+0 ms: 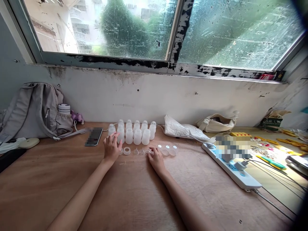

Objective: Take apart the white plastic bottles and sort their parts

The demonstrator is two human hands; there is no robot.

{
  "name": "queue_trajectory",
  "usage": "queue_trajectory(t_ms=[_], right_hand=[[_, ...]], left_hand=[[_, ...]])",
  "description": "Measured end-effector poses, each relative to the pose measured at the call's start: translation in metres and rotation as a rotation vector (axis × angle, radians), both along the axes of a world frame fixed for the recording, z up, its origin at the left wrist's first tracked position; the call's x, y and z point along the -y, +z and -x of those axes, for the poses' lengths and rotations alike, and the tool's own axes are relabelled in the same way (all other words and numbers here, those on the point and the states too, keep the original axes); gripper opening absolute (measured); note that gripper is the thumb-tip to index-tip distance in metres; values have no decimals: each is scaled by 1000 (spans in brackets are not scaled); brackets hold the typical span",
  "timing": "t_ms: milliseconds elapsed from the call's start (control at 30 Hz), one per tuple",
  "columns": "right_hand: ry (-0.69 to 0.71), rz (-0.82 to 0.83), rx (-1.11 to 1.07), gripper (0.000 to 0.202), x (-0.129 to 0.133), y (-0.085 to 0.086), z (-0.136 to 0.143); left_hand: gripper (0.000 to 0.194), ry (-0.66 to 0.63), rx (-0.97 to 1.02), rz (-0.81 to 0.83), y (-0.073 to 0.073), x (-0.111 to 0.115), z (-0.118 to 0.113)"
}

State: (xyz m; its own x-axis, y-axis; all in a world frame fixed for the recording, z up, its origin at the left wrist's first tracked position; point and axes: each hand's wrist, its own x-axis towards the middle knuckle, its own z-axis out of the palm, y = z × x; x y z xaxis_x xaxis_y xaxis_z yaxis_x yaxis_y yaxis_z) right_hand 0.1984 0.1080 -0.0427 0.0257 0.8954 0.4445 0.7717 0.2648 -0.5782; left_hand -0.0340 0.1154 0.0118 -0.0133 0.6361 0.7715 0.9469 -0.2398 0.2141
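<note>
My left hand [112,147] hovers at the left end of a group of small frosted white bottles [129,136], its fingers apart and partly covering the nearest ones. Clear domed covers [144,124] stand behind the bottles. White rings [126,150] lie in front, one partly hidden by my left hand. Further right come small clear teat-like pieces [136,151] with thin tips. My right hand [157,158] rests on the table with its fingertips closed at the rightmost of these pieces. Beyond it lie clear round rings [172,152] and small white discs [175,147].
A phone [94,137] and a grey backpack [36,109] are on the left. At the right lie a white power strip [232,168] with cables, a padded white bag [183,127] and a cream pouch [216,123]. A wall and window bound the table's back.
</note>
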Motion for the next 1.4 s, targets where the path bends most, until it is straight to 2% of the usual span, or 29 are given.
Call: queue_trajectory(t_ms=[133, 200, 300, 400, 567, 700, 800, 867, 1000, 1100, 1167, 1267, 1400], right_hand=[[2, -28, -53, 25, 0, 0, 0], [2, -34, -70, 24, 0, 0, 0], [0, -32, -96, 26, 0, -1, -1], [-3, -36, -113, 27, 1, -2, -2], [5, -57, -135, 27, 3, -1, -4], [-5, -78, -182, 27, 7, 5, -3], [-20, -125, -202, 27, 11, 11, 0], [-16, -156, -198, 26, 14, 15, 2], [19, -199, -188, 23, 19, 18, 6], [51, -221, -183, 22, 24, 20, 9], [72, -234, -181, 22, 27, 22, 11], [116, -238, -189, 22, 34, 28, 16], [208, -214, -225, 26, 46, 33, 23]], left_hand=[[48, 78, -126, 65, 25, -18, 6], [47, 104, -175, 97, 33, -26, 6], [39, 107, -197, 114, 38, -31, 4], [37, 78, -151, 98, 33, -26, 1], [28, -44, -50, -26, 24, -5, -1], [36, -197, 93, -222, 31, 18, -4], [40, -390, 130, -220, 35, 40, -11], [40, -503, 112, -159, 32, 54, -17], [37, -611, 83, -46, 16, 71, -26], [39, -610, 100, 0, 3, 74, -29], [48, -602, 116, 60, -4, 74, -31], [63, -569, 188, 249, -16, 72, -36], [58, -592, 218, 474, -29, 69, -41]])
